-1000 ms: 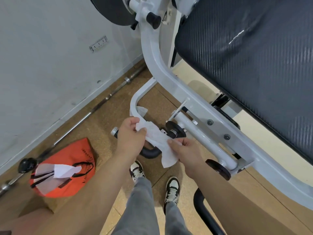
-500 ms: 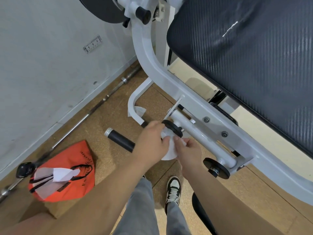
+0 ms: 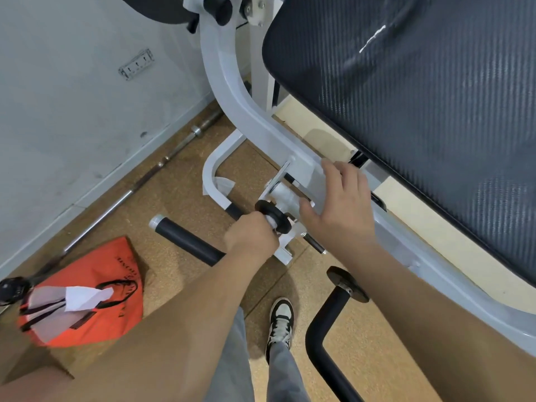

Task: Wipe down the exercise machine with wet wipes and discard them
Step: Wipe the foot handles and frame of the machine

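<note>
The exercise machine has a white steel frame (image 3: 232,111) and a large black padded seat (image 3: 420,97) at the upper right. My left hand (image 3: 252,236) is closed around a white wet wipe (image 3: 271,220), pressing it against a black round end cap (image 3: 274,214) on a white tube. Only a small bit of the wipe shows between my fingers. My right hand (image 3: 339,204) rests flat on the white frame beside that tube, fingers spread, holding nothing.
An orange bag (image 3: 87,291) with white wipes sticking out lies on the cork floor at the lower left. A steel barbell (image 3: 130,192) lies along the grey wall. A black handle (image 3: 185,240) and a black curved bar (image 3: 322,335) flank my legs.
Both hands held the wipe spread out a second ago. My left hand now has it bunched against the black end cap, and my right hand has let go and moved up onto the frame.
</note>
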### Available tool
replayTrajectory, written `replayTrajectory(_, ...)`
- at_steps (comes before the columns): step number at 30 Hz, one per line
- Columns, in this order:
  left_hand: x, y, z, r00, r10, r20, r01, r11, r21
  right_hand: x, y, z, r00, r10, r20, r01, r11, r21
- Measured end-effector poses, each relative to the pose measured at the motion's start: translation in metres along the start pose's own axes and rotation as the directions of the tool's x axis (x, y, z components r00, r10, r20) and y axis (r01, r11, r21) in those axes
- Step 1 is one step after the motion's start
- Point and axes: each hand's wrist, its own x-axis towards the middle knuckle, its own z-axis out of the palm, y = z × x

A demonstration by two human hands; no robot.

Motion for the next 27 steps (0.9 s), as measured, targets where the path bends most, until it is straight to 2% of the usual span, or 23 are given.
replayTrajectory(2, 0.003, -0.001, 0.0, 1.0, 0.017, 0.02, -0.017, 1.0, 0.019, 0.02, 0.015, 0.0, 0.968, 0.131, 0.214, -0.095, 0.98, -0.172)
replayTrajectory(3, 0.007, -0.002, -0.003, 0.997, 0.024, 0.074, -0.024, 1.0, -0.005, 0.026, 0.021, 0.001, 0.947, 0.167, 0.274, -0.109, 0.971, -0.213)
replayTrajectory(5, 0.017, -0.007, -0.01, 0.968, 0.043, 0.246, -0.001, 0.986, -0.168, 0.034, 0.028, 0.002, 0.94, 0.154, 0.305, -0.079, 0.966, -0.245)
replayTrajectory(6, 0.022, -0.01, -0.014, 0.937, 0.047, 0.346, 0.058, 0.957, -0.286, 0.039, 0.03, 0.001, 0.938, 0.143, 0.316, -0.062, 0.966, -0.253)
replayTrajectory(7, 0.027, -0.014, -0.017, 0.88, 0.045, 0.473, 0.161, 0.909, -0.385, 0.046, 0.033, 0.0, 0.931, 0.137, 0.339, -0.048, 0.965, -0.259)
replayTrajectory(9, 0.032, -0.023, -0.024, 0.696, 0.084, 0.713, 0.388, 0.791, -0.473, 0.056, 0.036, -0.005, 0.907, 0.131, 0.401, -0.032, 0.97, -0.243)
replayTrajectory(10, 0.035, -0.026, -0.027, 0.607, 0.132, 0.784, 0.457, 0.749, -0.48, 0.058, 0.037, -0.005, 0.897, 0.127, 0.423, -0.034, 0.975, -0.22)
replayTrajectory(11, 0.037, -0.027, -0.028, 0.564, 0.159, 0.81, 0.481, 0.734, -0.479, 0.059, 0.039, -0.004, 0.895, 0.121, 0.43, -0.039, 0.98, -0.195)
replayTrajectory(12, 0.04, -0.027, -0.025, 0.574, 0.149, 0.805, 0.473, 0.742, -0.475, 0.059, 0.04, -0.002, 0.9, 0.112, 0.422, -0.038, 0.983, -0.179)
replayTrajectory(13, 0.038, -0.023, -0.022, 0.645, 0.099, 0.758, 0.422, 0.781, -0.461, 0.059, 0.04, -0.002, 0.907, 0.108, 0.407, -0.037, 0.983, -0.178)
replayTrajectory(15, 0.028, -0.017, -0.012, 0.876, 0.018, 0.482, 0.162, 0.93, -0.329, 0.057, 0.038, -0.001, 0.913, 0.114, 0.391, -0.042, 0.981, -0.188)
replayTrajectory(16, 0.02, -0.016, -0.004, 0.958, 0.017, 0.286, 0.028, 0.988, -0.154, 0.057, 0.038, -0.001, 0.914, 0.117, 0.388, -0.048, 0.982, -0.182)
replayTrajectory(17, 0.011, -0.014, 0.005, 0.994, 0.042, 0.103, -0.047, 0.998, 0.048, 0.056, 0.038, -0.001, 0.916, 0.121, 0.384, -0.059, 0.984, -0.168)
replayTrajectory(18, 0.001, -0.013, 0.01, 0.996, 0.078, -0.03, -0.072, 0.983, 0.171, 0.055, 0.038, -0.001, 0.918, 0.127, 0.376, -0.074, 0.986, -0.151)
replayTrajectory(19, -0.003, -0.014, 0.013, 0.99, 0.1, -0.102, -0.077, 0.975, 0.207, 0.055, 0.038, -0.001, 0.921, 0.131, 0.367, -0.086, 0.987, -0.136)
replayTrajectory(20, -0.003, -0.015, 0.014, 0.989, 0.108, -0.097, -0.088, 0.978, 0.189, 0.054, 0.039, 0.0, 0.923, 0.132, 0.361, -0.091, 0.987, -0.129)
replayTrajectory(21, 0.001, -0.016, 0.008, 0.994, 0.107, -0.012, -0.105, 0.988, 0.113, 0.054, 0.039, 0.001, 0.923, 0.135, 0.359, -0.093, 0.987, -0.129)
replayTrajectory(23, 0.016, -0.017, -0.009, 0.954, 0.09, 0.286, -0.044, 0.986, -0.163, 0.056, 0.039, 0.001, 0.919, 0.14, 0.368, -0.093, 0.985, -0.142)
replayTrajectory(25, 0.024, -0.017, -0.033, 0.814, 0.067, 0.577, 0.162, 0.928, -0.337, 0.057, 0.038, -0.001, 0.917, 0.15, 0.371, -0.098, 0.983, -0.156)
replayTrajectory(26, 0.025, -0.016, -0.041, 0.736, 0.056, 0.674, 0.26, 0.896, -0.359, 0.057, 0.037, -0.002, 0.916, 0.151, 0.372, -0.096, 0.982, -0.163)
replayTrajectory(27, 0.025, -0.016, -0.044, 0.692, 0.042, 0.721, 0.313, 0.882, -0.352, 0.057, 0.037, -0.002, 0.916, 0.15, 0.373, -0.091, 0.981, -0.172)
